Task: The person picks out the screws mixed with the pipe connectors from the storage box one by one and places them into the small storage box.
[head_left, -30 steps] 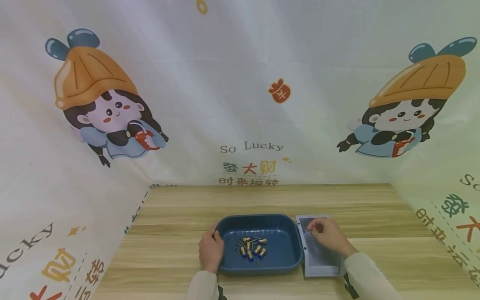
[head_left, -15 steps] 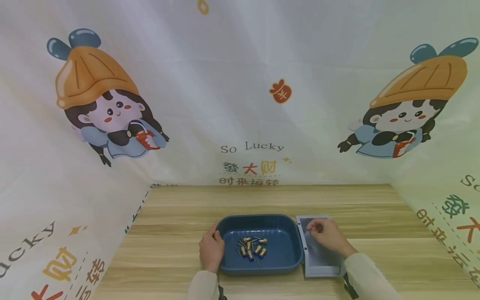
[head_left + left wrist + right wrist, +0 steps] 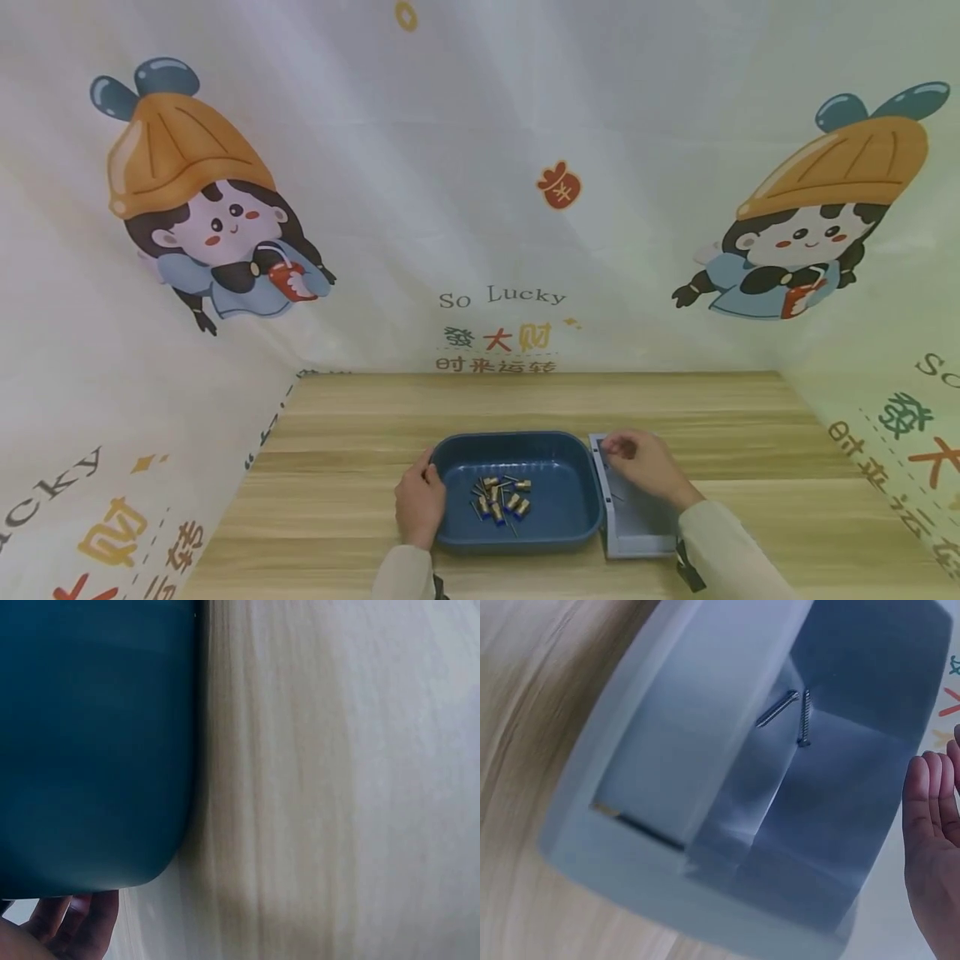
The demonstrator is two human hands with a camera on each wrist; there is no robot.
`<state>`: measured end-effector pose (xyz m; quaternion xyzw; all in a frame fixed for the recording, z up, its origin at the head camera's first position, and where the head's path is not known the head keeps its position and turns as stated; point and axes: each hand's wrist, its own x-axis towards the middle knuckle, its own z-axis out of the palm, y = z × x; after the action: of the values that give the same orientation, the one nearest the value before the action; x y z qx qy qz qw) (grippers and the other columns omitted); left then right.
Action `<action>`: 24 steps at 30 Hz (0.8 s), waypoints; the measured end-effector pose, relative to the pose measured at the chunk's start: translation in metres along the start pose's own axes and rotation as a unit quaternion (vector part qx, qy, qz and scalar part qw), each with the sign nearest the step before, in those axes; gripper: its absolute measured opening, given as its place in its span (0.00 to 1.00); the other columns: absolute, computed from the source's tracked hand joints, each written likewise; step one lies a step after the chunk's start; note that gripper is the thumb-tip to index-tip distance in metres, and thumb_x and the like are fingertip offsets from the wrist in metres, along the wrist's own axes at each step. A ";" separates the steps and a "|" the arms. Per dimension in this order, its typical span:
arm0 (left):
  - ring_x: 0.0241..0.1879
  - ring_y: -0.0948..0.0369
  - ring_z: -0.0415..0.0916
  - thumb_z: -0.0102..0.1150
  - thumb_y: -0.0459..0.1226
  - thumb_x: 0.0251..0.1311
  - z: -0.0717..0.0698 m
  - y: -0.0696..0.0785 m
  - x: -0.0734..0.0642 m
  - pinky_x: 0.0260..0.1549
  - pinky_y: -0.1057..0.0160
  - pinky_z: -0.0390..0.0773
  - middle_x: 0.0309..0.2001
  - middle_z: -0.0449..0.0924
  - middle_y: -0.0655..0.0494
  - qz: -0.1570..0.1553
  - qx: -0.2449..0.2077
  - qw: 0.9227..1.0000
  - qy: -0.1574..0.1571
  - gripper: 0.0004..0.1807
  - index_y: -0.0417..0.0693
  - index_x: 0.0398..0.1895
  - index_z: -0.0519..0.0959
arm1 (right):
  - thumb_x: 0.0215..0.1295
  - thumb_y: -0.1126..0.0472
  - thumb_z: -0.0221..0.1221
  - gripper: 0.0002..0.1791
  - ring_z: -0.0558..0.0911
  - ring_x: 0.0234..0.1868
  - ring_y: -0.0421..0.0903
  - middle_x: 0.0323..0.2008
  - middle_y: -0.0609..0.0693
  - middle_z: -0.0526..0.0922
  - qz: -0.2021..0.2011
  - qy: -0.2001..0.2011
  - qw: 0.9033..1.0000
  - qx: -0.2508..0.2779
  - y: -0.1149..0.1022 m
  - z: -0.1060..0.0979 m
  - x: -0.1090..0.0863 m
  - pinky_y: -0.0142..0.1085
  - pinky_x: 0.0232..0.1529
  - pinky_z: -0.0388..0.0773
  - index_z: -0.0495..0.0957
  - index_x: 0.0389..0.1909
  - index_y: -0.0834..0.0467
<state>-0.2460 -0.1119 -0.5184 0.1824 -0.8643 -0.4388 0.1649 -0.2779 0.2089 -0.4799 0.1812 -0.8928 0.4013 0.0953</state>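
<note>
The left hand (image 3: 420, 500) gripped the left end of a dark blue tub (image 3: 573, 500), its thumb at the rim and its fingers bent against the outer wall near the far left corner. The tub stood forward of the bench's (image 3: 360, 400) back edge, well in from its left and right edges. On the tub's floor, left of the middle, lay a loose heap of brass fittings (image 3: 513, 502) with blue ends, and among them thin dark screws (image 3: 512, 527).

Just beside the tub's right end stood a shallow grey box (image 3: 641, 547). The right hand (image 3: 645, 467) hung over the box's far end with its fingers bent; whether it pinched anything I could not tell. The right wrist view showed two metal screws (image 3: 805, 720) in the box, lying close together near one wall.

Behind the bench's back edge hung a pale cloth (image 3: 480, 167) printed with cartoon figures and lettering.
</note>
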 end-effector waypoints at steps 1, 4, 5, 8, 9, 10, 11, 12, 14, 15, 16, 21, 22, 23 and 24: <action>0.39 0.44 0.81 0.47 0.33 0.65 0.000 -0.001 0.000 0.29 0.46 0.77 0.52 0.79 0.37 0.000 0.002 1.000 0.001 0.19 0.46 0.57 0.77 | 0.50 0.73 0.61 0.06 0.75 0.29 0.33 0.28 0.51 0.83 -0.003 0.000 1.000 0.004 -0.001 0.001 0.001 0.29 0.34 0.76 0.81 0.31 0.63; 0.38 0.45 0.80 0.47 0.34 0.65 0.000 -0.002 0.000 0.29 0.46 0.76 0.52 0.79 0.37 -0.003 0.004 1.000 -0.004 0.19 0.46 0.58 0.77 | 0.50 0.73 0.60 0.07 0.76 0.29 0.34 0.28 0.51 0.83 -0.004 -0.002 1.000 0.011 -0.005 0.004 0.003 0.29 0.33 0.76 0.81 0.32 0.64; 0.37 0.46 0.80 0.47 0.34 0.65 0.000 -0.002 0.001 0.29 0.47 0.76 0.53 0.79 0.37 -0.004 0.005 1.000 -0.004 0.19 0.46 0.58 0.77 | 0.50 0.73 0.60 0.07 0.76 0.29 0.34 0.28 0.51 0.83 -0.003 -0.005 1.000 0.013 -0.007 0.004 0.004 0.29 0.33 0.76 0.81 0.32 0.65; 0.33 0.48 0.78 0.47 0.34 0.65 0.000 -0.002 0.001 0.26 0.50 0.74 0.52 0.79 0.37 -0.007 0.003 1.000 -0.007 0.19 0.46 0.59 0.76 | 0.52 0.72 0.60 0.07 0.77 0.30 0.35 0.29 0.51 0.83 0.000 -0.010 1.000 0.013 -0.012 0.005 0.008 0.29 0.34 0.76 0.81 0.34 0.65; 0.32 0.49 0.78 0.47 0.34 0.65 0.000 -0.002 0.001 0.25 0.51 0.74 0.52 0.79 0.38 -0.006 0.003 1.000 -0.006 0.20 0.47 0.59 0.76 | 0.53 0.72 0.59 0.07 0.77 0.30 0.36 0.29 0.51 0.83 0.001 -0.011 1.000 0.014 -0.014 0.006 0.009 0.29 0.33 0.76 0.80 0.34 0.65; 0.30 0.50 0.77 0.47 0.34 0.65 -0.001 -0.001 0.002 0.24 0.53 0.73 0.52 0.80 0.37 -0.005 0.003 1.000 -0.005 0.20 0.47 0.59 0.76 | 0.53 0.72 0.59 0.07 0.77 0.30 0.36 0.29 0.52 0.83 -0.001 -0.012 1.000 0.017 -0.016 0.006 0.010 0.29 0.33 0.76 0.80 0.34 0.66; 0.28 0.52 0.75 0.47 0.34 0.65 -0.001 -0.001 0.002 0.22 0.55 0.71 0.52 0.80 0.37 -0.006 0.001 1.000 -0.005 0.20 0.47 0.59 0.76 | 0.53 0.72 0.59 0.07 0.77 0.30 0.36 0.29 0.52 0.83 -0.004 -0.013 1.000 0.019 -0.018 0.006 0.012 0.29 0.33 0.76 0.80 0.34 0.66; 0.27 0.53 0.73 0.47 0.34 0.65 -0.001 0.000 0.003 0.21 0.56 0.70 0.51 0.80 0.37 -0.006 0.000 1.000 -0.005 0.20 0.47 0.59 0.76 | 0.53 0.72 0.59 0.07 0.77 0.30 0.37 0.29 0.52 0.83 -0.007 -0.016 1.000 0.023 -0.019 0.006 0.013 0.29 0.33 0.76 0.80 0.34 0.66; 0.25 0.53 0.73 0.47 0.34 0.65 -0.002 0.000 0.003 0.20 0.57 0.69 0.51 0.80 0.37 -0.007 -0.002 1.000 -0.005 0.19 0.46 0.59 0.76 | 0.52 0.72 0.59 0.08 0.77 0.29 0.37 0.29 0.53 0.82 -0.011 -0.024 0.999 0.029 -0.021 0.007 0.014 0.29 0.32 0.76 0.79 0.35 0.67; 0.26 0.53 0.74 0.47 0.34 0.65 -0.002 0.000 0.002 0.20 0.57 0.69 0.51 0.80 0.37 -0.007 -0.001 1.000 -0.005 0.19 0.46 0.59 0.76 | 0.52 0.73 0.59 0.08 0.77 0.29 0.37 0.29 0.53 0.82 -0.012 -0.028 0.999 0.031 -0.022 0.008 0.015 0.29 0.32 0.76 0.79 0.35 0.68; 0.26 0.53 0.74 0.47 0.34 0.65 -0.002 0.000 0.002 0.20 0.57 0.70 0.52 0.79 0.36 -0.008 -0.002 1.000 -0.006 0.19 0.46 0.59 0.76 | 0.52 0.73 0.59 0.08 0.77 0.30 0.37 0.29 0.53 0.82 -0.015 -0.031 0.999 0.033 -0.022 0.009 0.016 0.29 0.32 0.76 0.79 0.35 0.68; 0.28 0.52 0.77 0.47 0.33 0.65 -0.003 0.001 0.001 0.21 0.56 0.73 0.53 0.78 0.35 -0.012 -0.001 1.000 -0.009 0.19 0.45 0.59 0.76 | 0.52 0.72 0.60 0.08 0.77 0.30 0.37 0.31 0.55 0.82 -0.024 -0.040 0.998 0.041 -0.024 0.015 0.018 0.29 0.33 0.77 0.79 0.35 0.68; 0.27 0.52 0.77 0.47 0.33 0.65 -0.003 0.001 0.000 0.20 0.56 0.73 0.53 0.78 0.35 -0.012 -0.002 1.000 -0.009 0.19 0.45 0.59 0.76 | 0.52 0.72 0.60 0.08 0.77 0.30 0.38 0.31 0.55 0.82 -0.026 -0.042 0.998 0.044 -0.025 0.017 0.019 0.30 0.33 0.77 0.79 0.36 0.68; 0.28 0.51 0.78 0.47 0.33 0.65 -0.003 0.002 0.000 0.21 0.55 0.74 0.52 0.79 0.35 -0.011 -0.002 1.000 -0.006 0.19 0.45 0.58 0.76 | 0.52 0.72 0.60 0.08 0.78 0.31 0.39 0.32 0.56 0.82 -0.027 -0.045 0.998 0.046 -0.027 0.018 0.019 0.30 0.34 0.77 0.79 0.36 0.68; 0.29 0.50 0.78 0.48 0.33 0.65 -0.004 0.002 0.000 0.21 0.54 0.74 0.52 0.79 0.35 -0.010 -0.003 1.000 -0.004 0.19 0.45 0.58 0.76 | 0.53 0.72 0.60 0.09 0.78 0.31 0.40 0.32 0.56 0.82 -0.025 -0.048 0.997 0.049 -0.029 0.019 0.020 0.30 0.34 0.77 0.79 0.36 0.68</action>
<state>-0.2448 -0.1135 -0.5144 0.1884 -0.8617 -0.4438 0.1580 -0.2851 0.1723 -0.4666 0.2274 -0.8709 0.4324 0.0532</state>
